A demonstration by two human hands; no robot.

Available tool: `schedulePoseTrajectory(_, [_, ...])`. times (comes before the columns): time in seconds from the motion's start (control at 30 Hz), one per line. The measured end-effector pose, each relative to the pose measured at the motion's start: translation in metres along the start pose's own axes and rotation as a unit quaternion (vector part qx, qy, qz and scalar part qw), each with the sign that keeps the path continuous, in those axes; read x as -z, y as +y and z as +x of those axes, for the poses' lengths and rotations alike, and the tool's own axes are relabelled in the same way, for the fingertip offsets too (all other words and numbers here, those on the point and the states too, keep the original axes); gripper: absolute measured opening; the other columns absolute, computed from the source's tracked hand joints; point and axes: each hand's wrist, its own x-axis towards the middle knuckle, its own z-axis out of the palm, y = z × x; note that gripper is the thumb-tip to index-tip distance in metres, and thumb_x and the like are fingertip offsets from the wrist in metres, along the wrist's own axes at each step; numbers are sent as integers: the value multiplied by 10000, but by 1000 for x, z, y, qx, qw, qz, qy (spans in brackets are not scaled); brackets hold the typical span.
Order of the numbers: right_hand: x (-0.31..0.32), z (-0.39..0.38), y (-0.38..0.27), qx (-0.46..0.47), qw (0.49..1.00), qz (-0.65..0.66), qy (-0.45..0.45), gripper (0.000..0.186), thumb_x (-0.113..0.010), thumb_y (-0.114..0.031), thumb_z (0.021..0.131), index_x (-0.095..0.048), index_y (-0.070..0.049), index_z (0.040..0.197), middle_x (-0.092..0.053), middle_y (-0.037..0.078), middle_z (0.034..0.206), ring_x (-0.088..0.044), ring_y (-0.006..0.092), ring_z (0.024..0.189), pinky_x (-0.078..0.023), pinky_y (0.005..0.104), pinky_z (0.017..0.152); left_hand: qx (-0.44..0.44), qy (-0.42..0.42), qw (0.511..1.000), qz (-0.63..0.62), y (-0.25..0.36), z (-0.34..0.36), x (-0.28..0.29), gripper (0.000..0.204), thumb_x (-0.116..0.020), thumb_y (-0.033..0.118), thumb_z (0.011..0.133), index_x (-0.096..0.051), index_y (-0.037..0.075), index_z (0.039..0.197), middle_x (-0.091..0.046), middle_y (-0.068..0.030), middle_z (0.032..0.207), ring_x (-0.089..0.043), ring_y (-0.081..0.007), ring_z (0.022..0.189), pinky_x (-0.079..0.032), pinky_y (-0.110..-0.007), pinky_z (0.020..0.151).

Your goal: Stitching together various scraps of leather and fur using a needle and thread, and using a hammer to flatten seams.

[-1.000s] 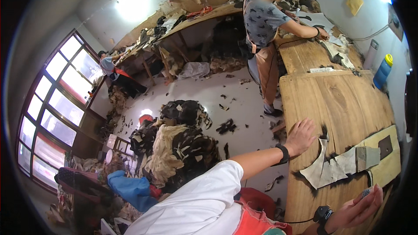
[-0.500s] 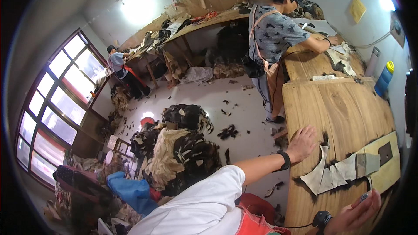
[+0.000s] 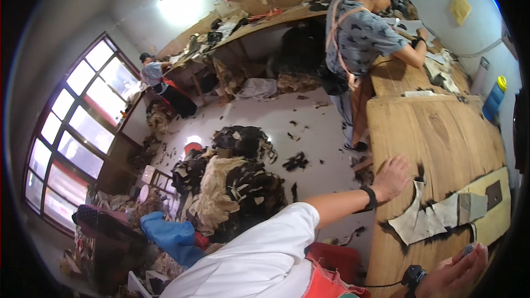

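1. One grey leather offcut (image 3: 436, 215), ragged and irregular, lies flat on the near right of the wooden table (image 3: 441, 138).
2. My left hand (image 3: 391, 176) rests open, fingers spread, beside its left edge.
3. My right hand (image 3: 461, 270) is clamped on a small tool (image 3: 468, 249), mostly hidden and cut off.

I see only part of my right hand (image 3: 461, 270), the rim cutting it off; the small object it grips is mostly hidden by the fingers, too little showing to tell its kind; the co-worker's hands (image 3: 422, 36) are too small to read.
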Motion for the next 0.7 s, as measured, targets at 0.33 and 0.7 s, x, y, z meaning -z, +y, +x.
schedulePoseTrajectory(0.33, [-10, -41, 54, -112, 980, 161, -41, 215, -452, -79, 1035, -554, 39, 1182, -579, 124, 1136, -593, 202, 914, -501, 275, 796, -3, 31, 999, -8, 0, 3, -7, 477, -575, 303, 909, -524, -4, 1270, -466, -192, 1386, -359, -348, 1359, -253, -463, 1146])
schedulePoseTrajectory(0.7, [-67, -41, 15, -369, 857, 298, -201, 123, -464, -92, 952, -555, -98, 1035, -394, -43, 736, -370, 59, 643, -304, 232, 545, -21, 152, 980, -128, 7, 9, -22, 309, -580, 196, 799, -655, -9, 1016, -630, -195, 1129, -564, -343, 1120, -407, -440, 1008])
